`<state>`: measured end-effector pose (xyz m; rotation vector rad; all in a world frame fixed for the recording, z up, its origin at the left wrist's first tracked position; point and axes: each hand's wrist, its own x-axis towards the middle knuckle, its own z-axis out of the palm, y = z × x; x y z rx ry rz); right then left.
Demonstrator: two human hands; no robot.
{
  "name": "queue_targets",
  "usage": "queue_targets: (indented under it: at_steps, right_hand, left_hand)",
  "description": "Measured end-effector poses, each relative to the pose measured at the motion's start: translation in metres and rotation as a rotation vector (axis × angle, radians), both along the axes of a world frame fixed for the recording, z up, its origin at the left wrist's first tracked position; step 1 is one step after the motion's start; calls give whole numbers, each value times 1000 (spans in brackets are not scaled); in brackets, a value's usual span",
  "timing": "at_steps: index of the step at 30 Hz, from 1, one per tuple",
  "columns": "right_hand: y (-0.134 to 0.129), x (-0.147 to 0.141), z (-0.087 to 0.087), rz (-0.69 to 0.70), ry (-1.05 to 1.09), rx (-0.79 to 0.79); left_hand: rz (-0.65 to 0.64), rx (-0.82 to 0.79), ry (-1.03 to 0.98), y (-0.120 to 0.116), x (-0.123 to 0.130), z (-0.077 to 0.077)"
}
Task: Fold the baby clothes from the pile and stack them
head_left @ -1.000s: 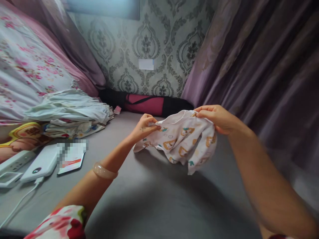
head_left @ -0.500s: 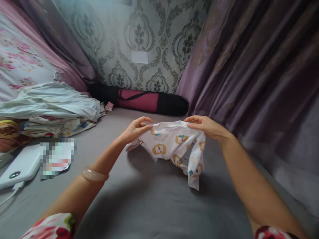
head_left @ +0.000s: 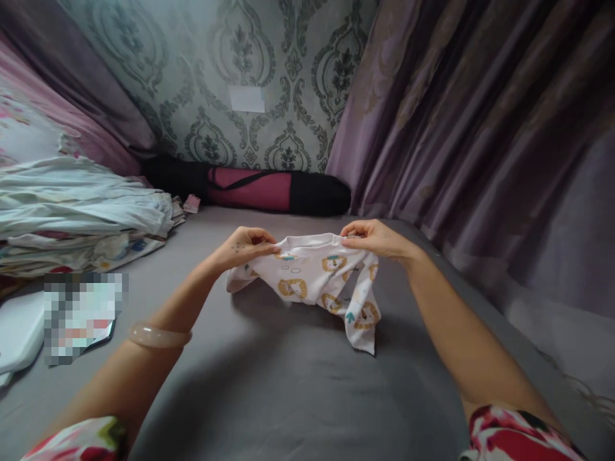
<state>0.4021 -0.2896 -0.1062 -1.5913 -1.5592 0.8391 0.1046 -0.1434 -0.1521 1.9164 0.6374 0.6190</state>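
A small white long-sleeved shirt (head_left: pixel 307 275) with yellow lion faces hangs by its shoulders above the grey bed sheet (head_left: pixel 288 397). My left hand (head_left: pixel 247 246) pinches the shoulder on the left of the neckline between thumb and fingers. On the other side of the neckline, my right hand (head_left: pixel 372 238) pinches the other shoulder. One sleeve droops at the left, while the other hangs down at the right. The lower part of the shirt is bunched and folded back beneath.
Folded cloths (head_left: pixel 86 205) are piled at the left. Nearer lie a white power bank (head_left: pixel 22 326) and a blurred flat item (head_left: pixel 86 317). A black and magenta roll bag (head_left: pixel 250 190) lies along the wall; purple curtains (head_left: pixel 456 128) hang at the right.
The view has shifted, so the surroundings and the shirt appear further left. The left fingers have closed more tightly on the shoulder, and the right sleeve's end hangs slightly differently.
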Motion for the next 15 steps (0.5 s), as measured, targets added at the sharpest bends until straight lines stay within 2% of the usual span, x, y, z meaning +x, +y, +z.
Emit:
queue_targets:
  at_steps: [4,8,15]
  right_hand:
    - [0,-5,2,-7,-32,19]
    - [0,-9,3,-26,5,41]
    - [0,-15,18,-107,-11,24]
  left_hand:
    - [58,148,2,5,1,-5]
    - [113,294,-80,7,0,-7]
    - [243,54,-174,-3,-1,4]
